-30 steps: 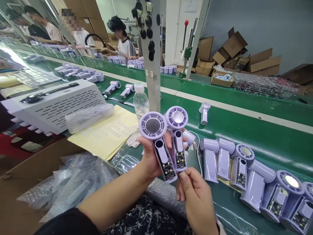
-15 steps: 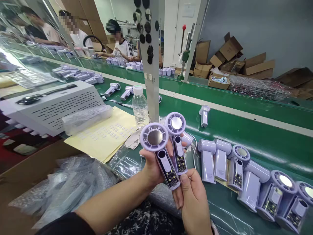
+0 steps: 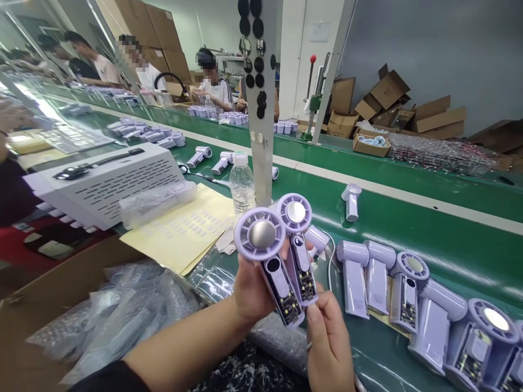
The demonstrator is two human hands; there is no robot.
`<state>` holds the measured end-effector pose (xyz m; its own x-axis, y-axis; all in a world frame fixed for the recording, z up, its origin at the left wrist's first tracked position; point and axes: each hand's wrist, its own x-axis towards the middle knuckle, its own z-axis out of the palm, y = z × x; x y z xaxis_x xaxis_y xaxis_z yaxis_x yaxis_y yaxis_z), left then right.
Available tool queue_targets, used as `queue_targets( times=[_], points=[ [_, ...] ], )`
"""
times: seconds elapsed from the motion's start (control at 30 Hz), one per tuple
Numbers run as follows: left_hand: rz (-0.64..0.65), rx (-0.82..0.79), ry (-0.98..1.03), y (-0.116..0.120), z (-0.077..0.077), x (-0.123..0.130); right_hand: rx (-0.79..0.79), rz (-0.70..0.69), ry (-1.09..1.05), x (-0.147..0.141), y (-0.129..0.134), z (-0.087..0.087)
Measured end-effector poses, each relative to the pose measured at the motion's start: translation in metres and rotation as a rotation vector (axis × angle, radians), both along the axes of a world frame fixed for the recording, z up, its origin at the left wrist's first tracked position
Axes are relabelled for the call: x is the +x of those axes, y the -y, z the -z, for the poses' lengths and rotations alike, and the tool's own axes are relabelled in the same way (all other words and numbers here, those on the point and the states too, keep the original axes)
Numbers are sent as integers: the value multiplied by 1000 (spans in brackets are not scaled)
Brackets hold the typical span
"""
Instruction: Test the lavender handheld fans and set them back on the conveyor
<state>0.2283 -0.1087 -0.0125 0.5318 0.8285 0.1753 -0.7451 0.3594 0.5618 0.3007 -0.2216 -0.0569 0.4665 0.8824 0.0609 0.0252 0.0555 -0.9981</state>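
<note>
Two lilac handheld fans are gripped together in my left hand (image 3: pixel 254 288), its fingers wrapped around their handles. The front fan (image 3: pixel 261 234) has a round silver centre and an uncovered handle showing a circuit board. Behind it, the rear fan (image 3: pixel 295 212) has a small lit mark on its dark display window. My right hand (image 3: pixel 330 345) is closed in a pinch at the bottom end of the rear fan. A white cable (image 3: pixel 332 267) loops down to that hand, and its end is hidden by the fingers.
Several lilac fans (image 3: pixel 378 272) lie in a row at right on the green bench. A water bottle (image 3: pixel 242 185) stands by a metal post (image 3: pixel 261 147). Yellow sheets (image 3: pixel 192 234), a white vented box (image 3: pixel 114 182) and bubble bags (image 3: pixel 122 316) are at left. Co-workers sit across the line.
A mark has lit up on the rear fan's display. My right hand has shifted slightly lower, its fingers now drawn together under that fan. The view has swung a little left.
</note>
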Motion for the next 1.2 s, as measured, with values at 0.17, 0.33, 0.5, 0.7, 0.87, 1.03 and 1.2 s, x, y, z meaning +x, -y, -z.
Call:
queue_targets(
  times=[0.17,0.33,0.5,0.7,0.87,1.03,1.2],
  points=[
    [-200,-28,-20,-11,-13,-4,107,-4,204,6,0,5],
    [203,226,-359,-17,-5,-26,64,-131,-5,38,-14,-11],
    [222,214,-551,-27,5,-30,98,-163,-267,59,-16,-23],
    [265,31,-454,-20,9,-16,63,-82,-426,79,0,-29],
    [426,146,-299,4,12,-10,119,-93,-440,77,14,-29],
    [415,193,-352,6,13,-2,120,-104,-458,74,17,-22],
    [462,242,-392,4,10,-2,99,-84,-527,72,14,-18]
  ],
)
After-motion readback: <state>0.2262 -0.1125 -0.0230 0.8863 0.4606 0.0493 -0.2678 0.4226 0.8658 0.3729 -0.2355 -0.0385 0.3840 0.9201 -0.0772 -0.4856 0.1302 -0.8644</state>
